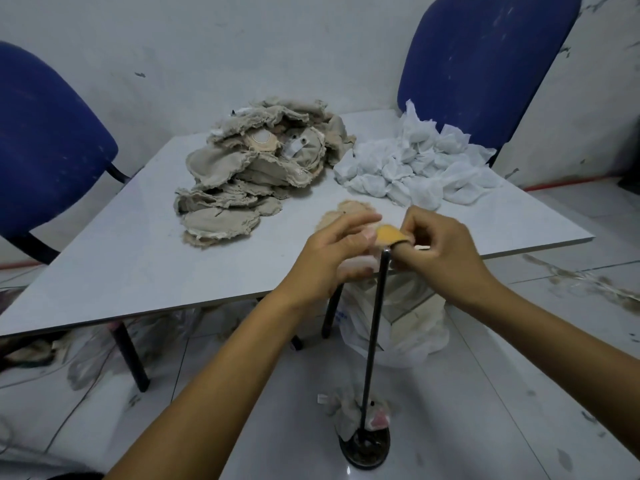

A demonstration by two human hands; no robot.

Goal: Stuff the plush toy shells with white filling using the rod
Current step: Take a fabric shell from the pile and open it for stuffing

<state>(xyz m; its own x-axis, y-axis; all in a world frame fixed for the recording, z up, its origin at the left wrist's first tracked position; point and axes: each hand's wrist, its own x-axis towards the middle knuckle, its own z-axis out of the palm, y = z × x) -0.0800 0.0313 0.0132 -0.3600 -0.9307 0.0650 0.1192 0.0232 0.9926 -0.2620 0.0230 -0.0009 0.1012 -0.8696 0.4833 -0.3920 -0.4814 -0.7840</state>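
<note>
A pale grey counter (145, 244) carried a heap of beige plush shells (256, 168) toward its far middle and, just beside it to the right, a pile of white filling bundles (415, 168). One tan shell (346, 211) lay nearer the front edge. On the tiled floor (485, 393) stood the rod's round base (365, 448).

- One head-worn camera, wide-angle, looking forward and down over the table (138, 258)
- Close to both hands; chairs and wall behind
</note>
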